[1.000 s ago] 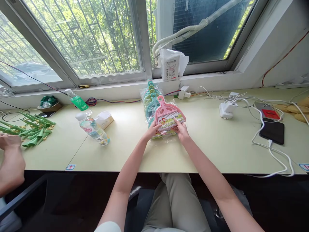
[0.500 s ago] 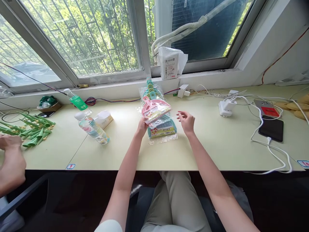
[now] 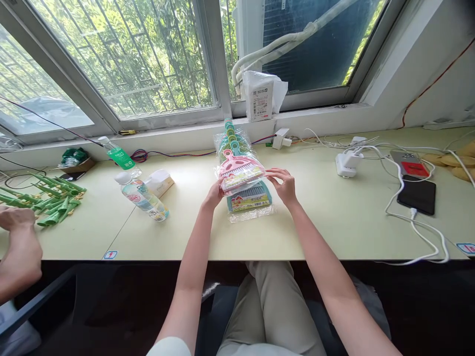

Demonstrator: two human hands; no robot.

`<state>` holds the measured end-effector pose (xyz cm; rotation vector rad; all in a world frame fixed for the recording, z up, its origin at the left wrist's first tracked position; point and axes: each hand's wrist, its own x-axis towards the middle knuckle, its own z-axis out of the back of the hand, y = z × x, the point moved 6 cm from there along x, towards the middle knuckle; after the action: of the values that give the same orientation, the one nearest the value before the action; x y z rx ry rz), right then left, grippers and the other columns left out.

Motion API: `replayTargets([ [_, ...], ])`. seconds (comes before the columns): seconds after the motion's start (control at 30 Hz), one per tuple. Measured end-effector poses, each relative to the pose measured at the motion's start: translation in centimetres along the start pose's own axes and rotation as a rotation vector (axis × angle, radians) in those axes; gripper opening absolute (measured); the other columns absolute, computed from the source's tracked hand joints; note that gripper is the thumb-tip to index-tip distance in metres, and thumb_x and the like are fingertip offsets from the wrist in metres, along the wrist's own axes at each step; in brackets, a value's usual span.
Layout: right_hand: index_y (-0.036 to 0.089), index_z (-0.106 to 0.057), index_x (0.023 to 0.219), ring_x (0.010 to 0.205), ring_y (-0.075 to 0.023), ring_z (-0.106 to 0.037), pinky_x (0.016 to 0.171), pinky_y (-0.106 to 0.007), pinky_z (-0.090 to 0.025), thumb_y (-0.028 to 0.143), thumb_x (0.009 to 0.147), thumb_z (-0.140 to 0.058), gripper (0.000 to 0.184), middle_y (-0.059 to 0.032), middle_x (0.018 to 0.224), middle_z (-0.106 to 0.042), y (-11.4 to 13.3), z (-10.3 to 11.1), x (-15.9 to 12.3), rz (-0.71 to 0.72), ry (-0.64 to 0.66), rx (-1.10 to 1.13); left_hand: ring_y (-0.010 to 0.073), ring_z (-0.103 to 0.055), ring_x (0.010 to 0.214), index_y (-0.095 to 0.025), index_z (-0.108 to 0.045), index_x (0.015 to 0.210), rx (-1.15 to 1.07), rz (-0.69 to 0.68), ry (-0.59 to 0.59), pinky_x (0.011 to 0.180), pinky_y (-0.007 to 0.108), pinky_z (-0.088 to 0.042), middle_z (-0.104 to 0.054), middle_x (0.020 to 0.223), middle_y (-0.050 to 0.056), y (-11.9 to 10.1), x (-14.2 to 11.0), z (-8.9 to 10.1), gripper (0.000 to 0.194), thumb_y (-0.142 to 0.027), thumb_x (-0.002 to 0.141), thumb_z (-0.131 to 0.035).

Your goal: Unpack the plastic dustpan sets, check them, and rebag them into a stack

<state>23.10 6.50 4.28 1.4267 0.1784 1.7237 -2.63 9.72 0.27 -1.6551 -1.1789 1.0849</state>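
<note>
A pink dustpan and brush set [image 3: 242,171] in clear wrap is held between my two hands, over a pile of similar sets. My left hand [image 3: 214,194] grips its left edge, with the fingertips partly hidden. On the right edge, the fingers of my right hand [image 3: 284,185] pinch the set at its corner. Just beneath lies a blue-green dustpan and brush set [image 3: 249,201], its printed label facing up and its clear wrap spread on the table. Green and teal handles [image 3: 230,129] of further sets stretch back towards the window.
Two bottles, one with a green label [image 3: 121,157] and one clear [image 3: 143,198], stand left by a tissue pack [image 3: 159,183]. Another person's hand [image 3: 17,217] is beside green pieces [image 3: 59,200]. Right are a charger [image 3: 349,164], white cables and a black phone [image 3: 416,196].
My right hand has moved left and taken hold of the pink set's right edge. The set has turned to lie more level, and my left hand still holds it.
</note>
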Motion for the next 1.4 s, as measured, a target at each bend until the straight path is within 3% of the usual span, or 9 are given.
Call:
replayTargets([
  [0.17,0.024,-0.067,0.085,0.091,-0.0248,-0.063,0.092,-0.045,-0.048,0.04,0.094,-0.054,0.023,-0.0055,0.087,-0.071,-0.2,-0.2,-0.4,-0.092,-0.064,-0.112,0.0099,-0.053,0.043,-0.009,-0.054,0.108,0.236,0.023,0.224,0.043,0.022,-0.038,-0.072,0.072,0.01,0.8,-0.9,-1.6,0.035,-0.041,0.092,-0.054],
  [0.27,0.023,-0.066,0.084,0.104,-0.0272,-0.057,0.096,-0.049,-0.046,0.043,0.093,-0.055,0.025,-0.0089,0.099,-0.066,-0.8,0.3,-0.8,-0.15,-0.179,-0.196,0.0095,-0.054,0.045,-0.012,-0.054,0.099,0.354,0.024,0.328,0.045,0.022,-0.035,-0.071,0.071,0.008,1.3,-1.6,-2.9,0.038,-0.048,0.09,-0.055],
  [0.43,0.022,-0.064,0.097,0.105,-0.024,-0.061,0.086,-0.041,-0.055,0.042,0.089,-0.058,0.023,-0.0117,0.12,-0.059,-2.8,-0.7,-1.0,-0.302,-0.126,0.104,0.0105,-0.055,0.047,-0.013,-0.051,0.109,0.438,-0.035,0.402,0.047,0.023,-0.037,-0.071,0.075,0.007,1.1,-2.0,-3.7,0.049,-0.059,0.091,-0.05],
  [0.57,0.023,-0.056,0.123,0.091,-0.0202,-0.066,0.079,-0.036,-0.058,0.038,0.083,-0.062,0.043,-0.0108,0.119,-0.065,-4.5,-1.8,-1.5,-0.475,-0.074,0.262,0.0121,-0.056,0.049,-0.013,-0.054,0.118,0.392,-0.062,0.392,0.047,0.024,-0.038,-0.071,0.076,0.009,0.6,-2.0,-3.6,0.067,-0.071,0.09,-0.035],
  [0.7,0.019,-0.064,0.109,0.094,-0.022,-0.066,0.083,-0.037,-0.057,0.037,0.077,-0.065,0.037,-0.0126,0.114,-0.068,-5.4,-1.5,-1.9,-0.559,-0.158,0.234,0.0143,-0.063,0.058,-0.02,-0.045,0.138,0.323,-0.118,0.371,0.05,0.023,-0.041,-0.072,0.088,0.009,-0.1,-2.4,-4.2,0.075,-0.075,0.088,-0.031],
  [0.83,0.018,-0.064,0.107,0.077,-0.0181,-0.065,0.072,-0.035,-0.058,0.039,0.077,-0.064,0.036,-0.0119,0.112,-0.067,-5.2,-1.2,-1.9,-0.565,-0.172,0.201,0.0107,-0.06,0.055,-0.021,-0.034,0.145,0.383,-0.163,0.22,0.045,0.019,-0.038,-0.07,0.094,0.007,0.1,-2.1,-4.5,0.077,-0.049,0.081,-0.068],
  [1.07,0.03,-0.034,0.149,0.104,-0.0239,-0.068,0.079,-0.038,-0.061,0.051,0.078,-0.068,0.081,-0.0111,0.142,-0.054,-4.2,-2.5,-1.8,-0.636,0.087,0.491,0.0053,-0.042,0.043,-0.02,-0.04,0.14,0.2,-0.285,-0.111,0.04,0.02,-0.035,-0.061,0.081,-0.001,0.3,-0.9,-3.3,0.056,-0.032,0.087,-0.055],
  [1.17,0.026,-0.034,0.152,0.111,-0.028,-0.066,0.087,-0.043,-0.059,0.052,0.066,-0.081,0.101,-0.0108,0.131,-0.065,-4.2,-2.9,-1.8,-0.656,0.189,0.601,0.0063,-0.043,0.046,-0.021,-0.041,0.141,0.195,-0.303,-0.106,0.042,0.021,-0.037,-0.063,0.085,0.0,0.5,-0.9,-3.4,0.057,-0.031,0.087,-0.056],
  [1.4,0.019,-0.059,0.133,0.082,-0.0258,-0.072,0.079,-0.044,-0.059,0.04,0.037,-0.095,0.105,-0.008,0.093,-0.077,-8.4,1.3,1.0,-0.687,-0.018,0.58,0.0155,-0.058,0.058,-0.027,-0.043,0.145,0.611,-0.36,-0.033,0.069,0.028,-0.048,-0.069,0.079,-0.001,0.8,-1.4,-4.3,0.051,-0.037,0.095,-0.047],
])
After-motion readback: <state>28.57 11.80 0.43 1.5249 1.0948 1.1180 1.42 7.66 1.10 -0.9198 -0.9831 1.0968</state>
